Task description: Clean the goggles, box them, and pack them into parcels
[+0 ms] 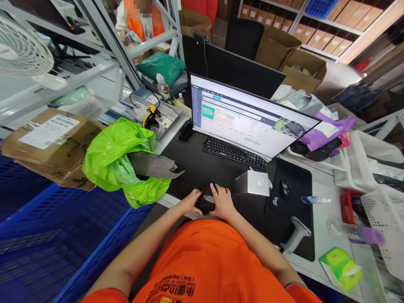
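Note:
At the front edge of the desk, my left hand [192, 202] and my right hand [222, 203] hold the two sides of a small dark item [206, 203] with a lighter grey patch. Its kind is hard to make out against the black desk mat. The left fingers curl at its left side; the right fingers lie over its right side, slightly apart. Just right of my hands stands a white-and-grey box [257, 183]. To the left, a bright green plastic bag [118, 155] lies open with a grey wrapped piece [151, 164] sticking out.
A monitor [246, 113] stands behind a black keyboard [233, 152]. On the right are a mouse [284, 189], a barcode scanner [296, 235] and white baskets [353, 160]. A cardboard box [53, 147] and blue crates [78, 235] are at left. Another person [143, 23] is behind the frame.

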Tool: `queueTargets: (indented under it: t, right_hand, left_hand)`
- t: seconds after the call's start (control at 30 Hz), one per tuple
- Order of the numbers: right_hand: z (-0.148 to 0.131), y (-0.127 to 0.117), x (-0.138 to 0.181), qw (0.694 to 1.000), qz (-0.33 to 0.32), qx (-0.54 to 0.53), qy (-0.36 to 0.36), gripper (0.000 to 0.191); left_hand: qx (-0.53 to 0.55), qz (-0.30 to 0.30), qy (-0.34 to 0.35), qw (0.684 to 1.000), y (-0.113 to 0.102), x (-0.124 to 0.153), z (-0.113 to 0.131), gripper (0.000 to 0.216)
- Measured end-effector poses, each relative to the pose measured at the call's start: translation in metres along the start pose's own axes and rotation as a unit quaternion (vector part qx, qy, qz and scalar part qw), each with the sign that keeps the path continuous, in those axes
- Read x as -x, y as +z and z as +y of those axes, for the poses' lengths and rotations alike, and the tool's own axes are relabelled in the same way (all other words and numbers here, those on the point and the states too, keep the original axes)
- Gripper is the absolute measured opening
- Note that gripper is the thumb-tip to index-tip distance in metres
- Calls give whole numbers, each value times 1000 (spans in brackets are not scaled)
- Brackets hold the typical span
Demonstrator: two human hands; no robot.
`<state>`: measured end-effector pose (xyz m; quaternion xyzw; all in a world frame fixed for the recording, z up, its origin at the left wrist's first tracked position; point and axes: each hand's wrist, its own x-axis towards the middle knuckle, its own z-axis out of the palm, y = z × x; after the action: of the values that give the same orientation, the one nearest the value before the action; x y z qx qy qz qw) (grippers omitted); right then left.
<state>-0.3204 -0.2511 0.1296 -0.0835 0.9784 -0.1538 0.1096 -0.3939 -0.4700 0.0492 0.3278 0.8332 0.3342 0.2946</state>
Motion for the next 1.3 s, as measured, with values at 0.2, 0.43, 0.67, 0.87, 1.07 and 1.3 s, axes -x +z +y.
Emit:
queueTargets:
  t: [0.2,0.43,0.67,0.87,1.07,1.3]
  right_hand:
    - [16,6,5,996,1,-88,-18,113]
    - [11,9,13,996,19,-79,-29,86]
    - [10,15,15,996,37,-71,-31,85]
    - [9,19,19,995,50,-82,-30,89]
    - [9,21,21,994,63,-89,-33,89]
    - [10,20,21,992,60,-107,-37,87]
  left_hand:
    - [-95,25,-60,993,-11,-3,21,27]
    - [-102,39,-143,984,-8,-7,27,12]
    - [26,-18,-148,988,-32,-5,12,43]
    - [90,35,-197,976,-11,-10,18,39]
    - [113,82,-229,963,1,-24,19,27]
    - [106,85,-257,957,2,-34,14,30]
